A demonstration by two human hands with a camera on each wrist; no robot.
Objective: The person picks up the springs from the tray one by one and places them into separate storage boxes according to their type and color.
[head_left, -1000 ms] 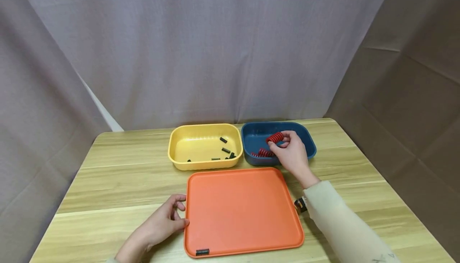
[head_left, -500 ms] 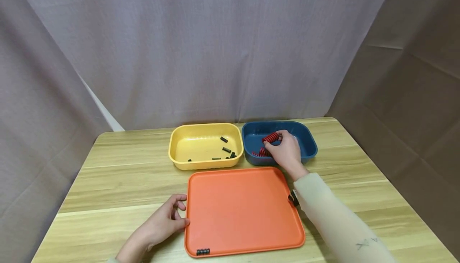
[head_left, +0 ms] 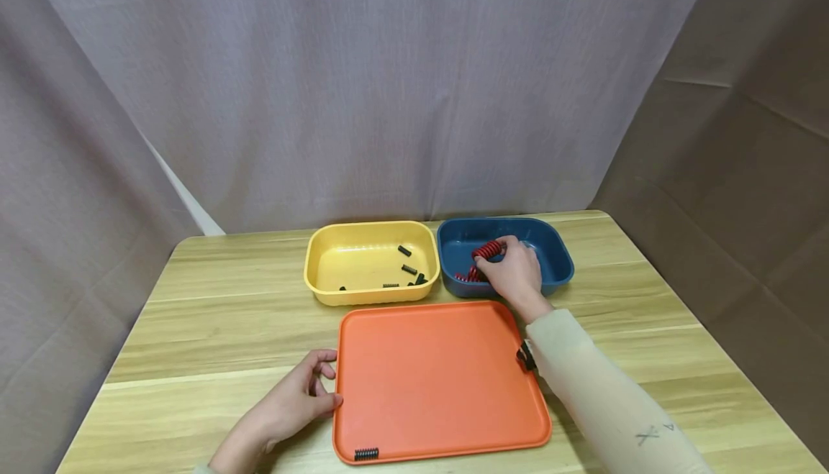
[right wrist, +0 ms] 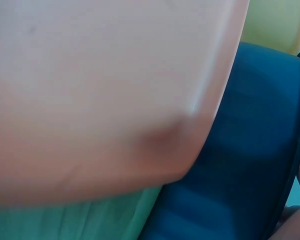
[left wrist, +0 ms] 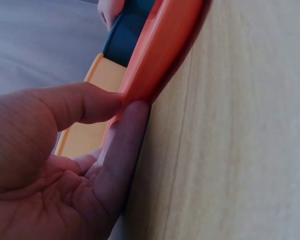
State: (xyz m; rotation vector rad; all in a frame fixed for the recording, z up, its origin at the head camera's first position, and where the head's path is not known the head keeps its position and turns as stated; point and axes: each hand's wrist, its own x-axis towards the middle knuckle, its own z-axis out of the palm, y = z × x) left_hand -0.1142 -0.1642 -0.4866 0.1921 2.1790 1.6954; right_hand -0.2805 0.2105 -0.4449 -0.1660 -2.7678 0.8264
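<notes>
Between thumb and fingers my right hand (head_left: 514, 272) pinches a red coil spring (head_left: 487, 249), over the blue bin (head_left: 557, 272). More red springs (head_left: 473, 274) lie in that bin below it, partly hidden by the hand. My left hand (head_left: 291, 398) grips the left edge of the orange tray (head_left: 440, 380). In the left wrist view, its thumb (left wrist: 102, 102) is on the tray's rim and a finger lies along the underside. A black spring (head_left: 366, 454) rests in the tray's front left corner. The right wrist view shows the tray and bin, with the hand only at its right edge.
Left of the blue bin stands a yellow bin (head_left: 343, 262) with several small black springs (head_left: 409, 270), mostly at its right side. Both bins sit behind the tray on the wooden table (head_left: 220, 330). A grey curtain (head_left: 363, 85) hangs behind the table.
My right hand has moved a little left with the red spring and has stayed nearly still over the last half second. My left hand keeps its hold on the tray.
</notes>
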